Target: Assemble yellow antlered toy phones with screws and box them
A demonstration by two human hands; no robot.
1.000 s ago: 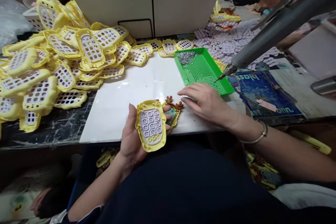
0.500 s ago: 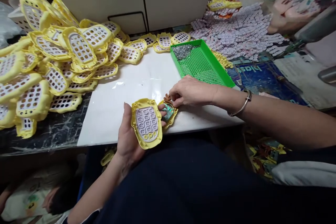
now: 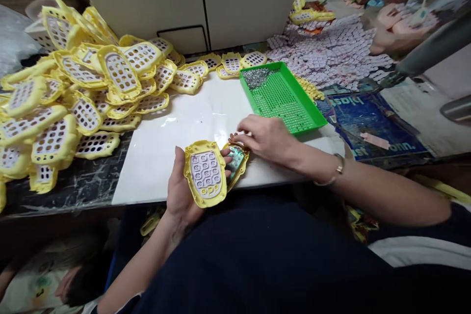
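Note:
My left hand (image 3: 180, 189) is closed around a yellow toy-phone front shell (image 3: 189, 171), which holds a pale rubber keypad (image 3: 205, 169) and faces up. The left fingertips stick out past its right edge and overlap a second yellow shell half (image 3: 241, 172). Inside that half lies a green circuit board (image 3: 235, 157), and a brown piece (image 3: 232, 138) sits at its top. At this top end is my right hand (image 3: 263, 137), its fingers bent and pinching the shell's edge by the brown piece; the thumb's contact is partly hidden.
A heap of yellow shells with hole grids (image 3: 121, 73) covers the left side. Behind the white board (image 3: 147, 167) stands a large carton (image 3: 180, 5). A green tray (image 3: 290, 100) holds small screws (image 3: 257, 77). Many pale keypads (image 3: 327, 54) lie at back right, near a grey machine arm (image 3: 423, 49).
My right hand has shifted slightly right, its fingers lifting and loosening a little at the top of the circuit-board shell. My left hand keeps the front shell almost still. The view has tilted slightly.

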